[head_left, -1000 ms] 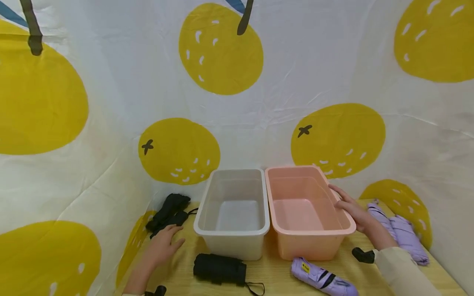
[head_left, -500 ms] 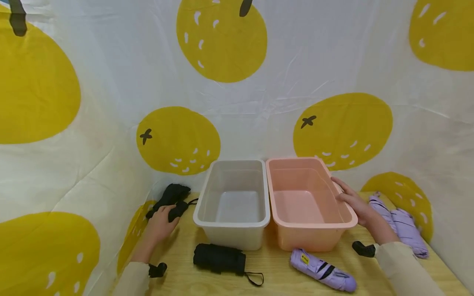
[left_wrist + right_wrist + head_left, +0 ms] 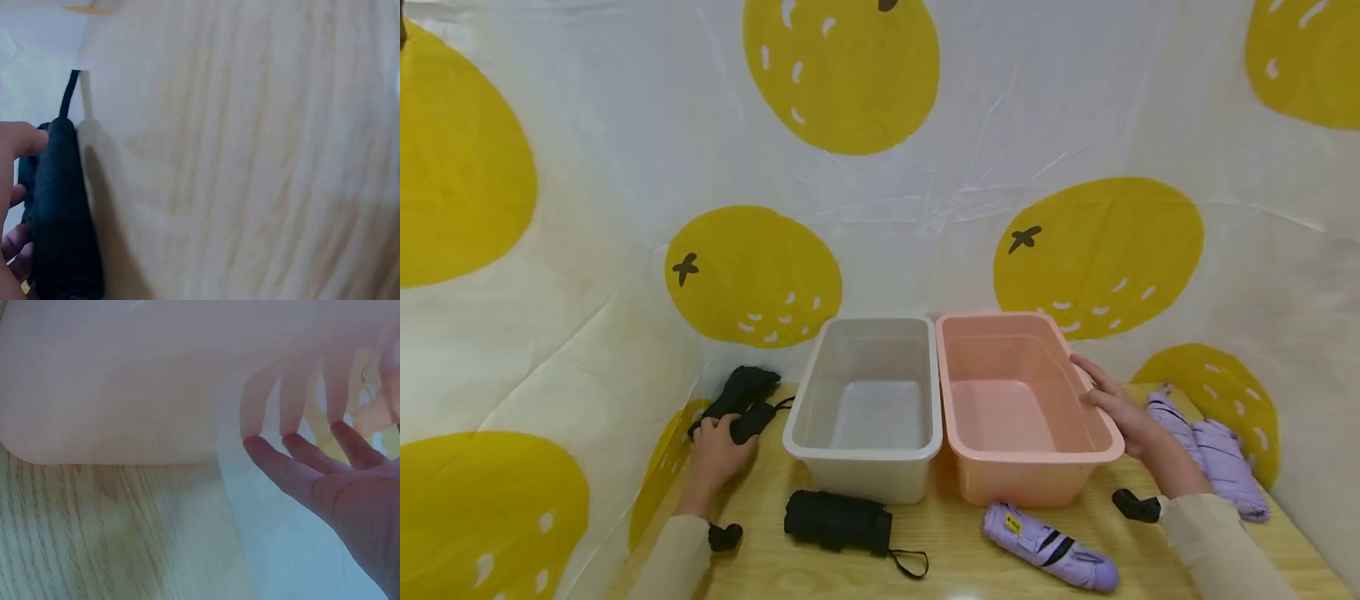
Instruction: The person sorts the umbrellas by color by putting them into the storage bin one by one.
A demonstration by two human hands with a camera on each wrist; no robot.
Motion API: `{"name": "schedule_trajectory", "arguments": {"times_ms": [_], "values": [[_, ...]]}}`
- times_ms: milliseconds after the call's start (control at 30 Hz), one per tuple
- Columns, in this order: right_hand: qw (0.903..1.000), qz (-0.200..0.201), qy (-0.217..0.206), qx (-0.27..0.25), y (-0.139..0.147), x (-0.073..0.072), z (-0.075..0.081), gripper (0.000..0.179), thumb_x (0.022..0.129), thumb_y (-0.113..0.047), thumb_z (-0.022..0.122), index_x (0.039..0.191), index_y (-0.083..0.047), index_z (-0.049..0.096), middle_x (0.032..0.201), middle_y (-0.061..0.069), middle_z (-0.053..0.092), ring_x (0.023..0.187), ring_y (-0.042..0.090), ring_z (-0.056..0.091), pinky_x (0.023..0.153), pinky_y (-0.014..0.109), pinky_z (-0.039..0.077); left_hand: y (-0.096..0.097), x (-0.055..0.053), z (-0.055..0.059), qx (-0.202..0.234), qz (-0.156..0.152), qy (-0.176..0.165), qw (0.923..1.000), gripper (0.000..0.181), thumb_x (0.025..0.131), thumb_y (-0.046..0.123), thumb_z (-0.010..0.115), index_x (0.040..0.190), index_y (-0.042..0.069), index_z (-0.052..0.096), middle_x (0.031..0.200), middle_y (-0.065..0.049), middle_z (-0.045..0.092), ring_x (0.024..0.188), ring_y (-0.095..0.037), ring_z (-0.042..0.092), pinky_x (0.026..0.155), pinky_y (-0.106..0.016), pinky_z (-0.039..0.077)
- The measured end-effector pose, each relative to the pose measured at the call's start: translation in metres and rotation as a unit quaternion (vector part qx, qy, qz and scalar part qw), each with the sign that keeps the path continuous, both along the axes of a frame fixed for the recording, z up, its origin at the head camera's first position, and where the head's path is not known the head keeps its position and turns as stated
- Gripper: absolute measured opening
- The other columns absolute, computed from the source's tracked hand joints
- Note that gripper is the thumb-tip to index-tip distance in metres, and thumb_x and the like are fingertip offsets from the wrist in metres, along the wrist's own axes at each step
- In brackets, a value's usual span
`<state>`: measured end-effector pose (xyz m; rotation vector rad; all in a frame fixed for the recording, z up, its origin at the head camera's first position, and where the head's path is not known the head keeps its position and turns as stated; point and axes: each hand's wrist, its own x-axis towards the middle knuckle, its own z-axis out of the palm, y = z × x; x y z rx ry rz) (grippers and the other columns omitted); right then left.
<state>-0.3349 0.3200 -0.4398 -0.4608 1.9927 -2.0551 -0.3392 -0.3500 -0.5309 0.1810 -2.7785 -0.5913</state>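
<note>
In the head view my left hand (image 3: 721,450) is at the far left, fingers curled round the nearer of two black folded umbrellas (image 3: 752,422). The left wrist view shows the thumb on this umbrella (image 3: 65,206), fingers behind it and a thin strap at its end. The other black umbrella (image 3: 747,390) lies just behind, partly covered. My right hand (image 3: 1123,417) grips the right rim of the pink plastic bin (image 3: 1033,457), thumb over the rim. In the right wrist view its fingertips (image 3: 251,442) touch the bin's outer wall (image 3: 125,394).
A pale grey bin (image 3: 868,455) stands against the pink one. In front lie a black folded umbrella (image 3: 838,521) with a wrist loop and a lilac one (image 3: 1051,547). Two more lilac umbrellas (image 3: 1225,471) lie right of my right hand. A fruit-print sheet (image 3: 895,192) hangs behind.
My left hand has reached forward to the black umbrella and taken hold of it. The right hand stays at the pink bin's rim. The head view has tilted slightly downward.
</note>
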Motion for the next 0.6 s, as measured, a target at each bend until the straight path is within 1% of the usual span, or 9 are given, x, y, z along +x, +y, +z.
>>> {"name": "schedule_trajectory", "arguments": {"times_ms": [100, 200, 300, 433, 533, 600], "values": [[1.0000, 0.005, 0.004, -0.003, -0.001, 0.000, 0.003, 0.069, 0.102, -0.006, 0.038, 0.157, -0.024, 0.000, 0.141, 0.025, 0.016, 0.102, 0.020, 0.063, 0.078, 0.045, 0.054, 0.000, -0.002, -0.003, -0.020, 0.021, 0.007, 0.9996, 0.065, 0.082, 0.039, 0.072, 0.130, -0.002, 0.054, 0.115, -0.031, 0.040, 0.101, -0.048, 0.039, 0.082, -0.059, 0.034], [1.0000, 0.001, 0.006, -0.003, -0.004, -0.002, 0.007, 0.069, 0.102, -0.008, 0.039, 0.157, -0.025, 0.001, 0.146, 0.030, 0.008, 0.103, 0.020, 0.062, 0.079, 0.046, 0.053, 0.001, -0.004, -0.003, -0.041, 0.033, 0.013, 0.9985, 0.069, 0.082, 0.042, 0.071, 0.130, -0.004, 0.052, 0.113, -0.033, 0.040, 0.099, -0.050, 0.040, 0.081, -0.059, 0.034], [1.0000, -0.003, -0.001, 0.000, -0.005, -0.004, 0.007, 0.069, 0.103, -0.008, 0.039, 0.157, -0.026, 0.001, 0.148, 0.030, 0.003, 0.103, 0.019, 0.061, 0.081, 0.046, 0.053, 0.001, -0.006, -0.005, -0.050, 0.048, 0.003, 0.9976, 0.071, 0.080, 0.044, 0.071, 0.129, -0.005, 0.053, 0.113, -0.034, 0.042, 0.098, -0.052, 0.041, 0.081, -0.060, 0.034], [0.9999, -0.004, -0.009, 0.001, -0.003, -0.003, 0.002, 0.069, 0.103, -0.008, 0.039, 0.157, -0.028, 0.001, 0.149, 0.031, 0.002, 0.104, 0.019, 0.060, 0.081, 0.048, 0.052, -0.002, -0.006, -0.009, -0.044, 0.058, -0.019, 0.9972, 0.072, 0.080, 0.047, 0.071, 0.129, -0.002, 0.054, 0.114, -0.035, 0.044, 0.101, -0.053, 0.042, 0.082, -0.060, 0.035], [1.0000, -0.006, -0.006, 0.002, -0.002, -0.002, -0.001, 0.069, 0.103, -0.009, 0.039, 0.157, -0.027, 0.001, 0.148, 0.032, 0.002, 0.104, 0.019, 0.061, 0.081, 0.050, 0.052, -0.004, -0.007, -0.012, -0.023, 0.048, -0.027, 0.9982, 0.074, 0.079, 0.050, 0.071, 0.130, -0.001, 0.053, 0.113, -0.036, 0.043, 0.099, -0.054, 0.043, 0.081, -0.059, 0.037], [1.0000, -0.006, -0.005, 0.004, -0.002, -0.004, -0.003, 0.069, 0.103, -0.010, 0.039, 0.157, -0.027, 0.001, 0.148, 0.031, 0.003, 0.103, 0.019, 0.061, 0.082, 0.051, 0.052, -0.005, -0.007, -0.013, -0.008, 0.043, -0.022, 0.9988, 0.075, 0.079, 0.051, 0.072, 0.129, -0.002, 0.053, 0.112, -0.036, 0.043, 0.096, -0.054, 0.046, 0.078, -0.059, 0.039]]}}
